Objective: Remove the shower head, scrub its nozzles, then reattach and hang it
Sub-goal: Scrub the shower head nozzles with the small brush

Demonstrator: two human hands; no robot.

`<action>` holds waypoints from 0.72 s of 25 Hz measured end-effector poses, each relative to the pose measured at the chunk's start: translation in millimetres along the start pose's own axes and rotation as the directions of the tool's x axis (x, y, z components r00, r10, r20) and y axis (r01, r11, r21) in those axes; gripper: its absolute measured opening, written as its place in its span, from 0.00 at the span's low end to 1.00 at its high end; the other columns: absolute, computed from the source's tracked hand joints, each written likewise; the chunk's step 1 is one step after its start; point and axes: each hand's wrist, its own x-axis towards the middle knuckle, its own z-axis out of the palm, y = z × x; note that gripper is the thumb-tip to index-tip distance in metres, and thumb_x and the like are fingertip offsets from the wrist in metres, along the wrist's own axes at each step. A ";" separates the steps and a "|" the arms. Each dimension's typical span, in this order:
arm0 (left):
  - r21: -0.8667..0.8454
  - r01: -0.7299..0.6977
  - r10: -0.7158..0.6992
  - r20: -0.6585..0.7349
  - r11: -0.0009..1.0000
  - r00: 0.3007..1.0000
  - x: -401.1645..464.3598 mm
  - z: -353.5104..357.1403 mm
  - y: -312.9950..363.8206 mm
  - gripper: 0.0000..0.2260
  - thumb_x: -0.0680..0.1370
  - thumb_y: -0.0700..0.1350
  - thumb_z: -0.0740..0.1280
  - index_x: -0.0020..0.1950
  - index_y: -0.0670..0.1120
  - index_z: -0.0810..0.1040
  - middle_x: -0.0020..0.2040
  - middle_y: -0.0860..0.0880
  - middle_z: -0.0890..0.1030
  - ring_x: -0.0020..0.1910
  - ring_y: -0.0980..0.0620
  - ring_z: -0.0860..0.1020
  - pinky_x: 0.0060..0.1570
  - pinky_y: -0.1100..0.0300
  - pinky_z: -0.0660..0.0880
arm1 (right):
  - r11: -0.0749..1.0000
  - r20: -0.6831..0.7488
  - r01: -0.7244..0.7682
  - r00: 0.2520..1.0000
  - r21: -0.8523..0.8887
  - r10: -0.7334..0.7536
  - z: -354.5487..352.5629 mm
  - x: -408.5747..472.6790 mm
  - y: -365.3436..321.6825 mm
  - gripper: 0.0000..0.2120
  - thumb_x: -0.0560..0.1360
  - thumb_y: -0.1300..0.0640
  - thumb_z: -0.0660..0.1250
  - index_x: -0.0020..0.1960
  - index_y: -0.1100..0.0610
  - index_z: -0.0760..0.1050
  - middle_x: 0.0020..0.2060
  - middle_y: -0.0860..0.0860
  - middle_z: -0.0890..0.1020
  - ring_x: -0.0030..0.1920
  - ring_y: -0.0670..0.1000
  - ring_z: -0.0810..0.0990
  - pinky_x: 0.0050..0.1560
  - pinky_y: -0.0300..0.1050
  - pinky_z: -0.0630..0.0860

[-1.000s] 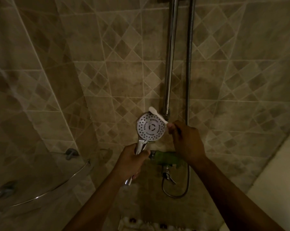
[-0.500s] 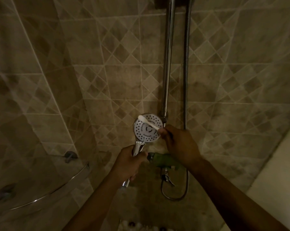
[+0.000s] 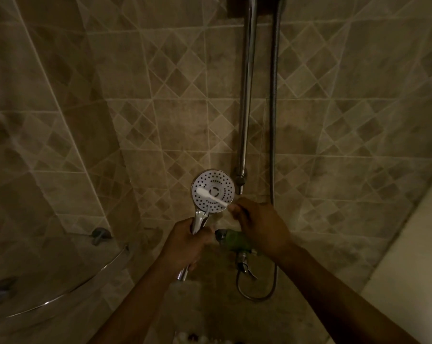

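A chrome shower head (image 3: 217,183) with a round white nozzle face points toward me in the middle of the view. My left hand (image 3: 185,242) grips its chrome handle from below. My right hand (image 3: 257,224) holds a white toothbrush (image 3: 211,195) by its handle; the bristle end lies across the left part of the nozzle face. The hose (image 3: 274,120) hangs along the wall to the right and loops below the tap; the handle's lower end shows bare beneath my left hand.
A chrome riser rail (image 3: 246,95) runs up the tiled wall behind the shower head. A green-wrapped mixer tap (image 3: 234,240) with a lever sits just below my hands. A curved glass corner shelf (image 3: 68,281) juts out at lower left. A pale ledge fills the lower right.
The toothbrush head has swept from the top right rim of the nozzle face down and left across it. Both hands and the shower head have shifted slightly left in view.
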 end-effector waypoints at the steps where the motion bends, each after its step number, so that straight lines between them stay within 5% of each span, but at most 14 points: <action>1: -0.001 0.000 0.000 -0.006 1.000 1.000 0.1 -0.3 0.2 0.13 0.77 0.45 0.71 0.35 0.49 0.72 0.23 0.48 0.67 0.16 0.50 0.64 0.20 0.63 0.63 | 1.000 0.023 0.013 1.000 -0.007 -0.012 2.9 -1.5 0.2 0.12 0.82 0.47 0.59 0.44 0.51 0.76 0.29 0.41 0.71 0.28 0.38 0.71 0.29 0.30 0.63; 7: -0.006 0.005 -0.005 0.040 1.000 0.999 -0.3 -0.8 0.3 0.16 0.77 0.47 0.71 0.31 0.54 0.72 0.24 0.47 0.68 0.17 0.52 0.65 0.20 0.63 0.63 | 0.981 -0.134 -0.153 0.977 0.119 0.169 -10.4 13.1 1.2 0.14 0.82 0.46 0.58 0.40 0.46 0.73 0.25 0.43 0.73 0.29 0.40 0.75 0.27 0.32 0.64; 12: 0.018 0.001 -0.002 0.053 1.000 0.999 2.8 1.7 1.7 0.14 0.75 0.49 0.70 0.30 0.57 0.75 0.23 0.48 0.69 0.17 0.51 0.65 0.20 0.63 0.64 | 0.999 0.055 -0.039 0.998 0.005 0.039 12.3 -2.0 -3.2 0.13 0.82 0.44 0.57 0.46 0.48 0.76 0.31 0.41 0.75 0.29 0.37 0.73 0.31 0.29 0.61; 18: 0.023 0.003 -0.005 0.077 1.000 0.997 5.8 -0.7 2.3 0.14 0.75 0.49 0.70 0.30 0.56 0.73 0.23 0.50 0.68 0.17 0.53 0.65 0.20 0.62 0.64 | 0.989 -0.103 -0.142 0.984 0.050 0.146 -6.7 18.2 6.9 0.13 0.82 0.43 0.57 0.41 0.44 0.73 0.26 0.42 0.73 0.29 0.39 0.76 0.28 0.33 0.62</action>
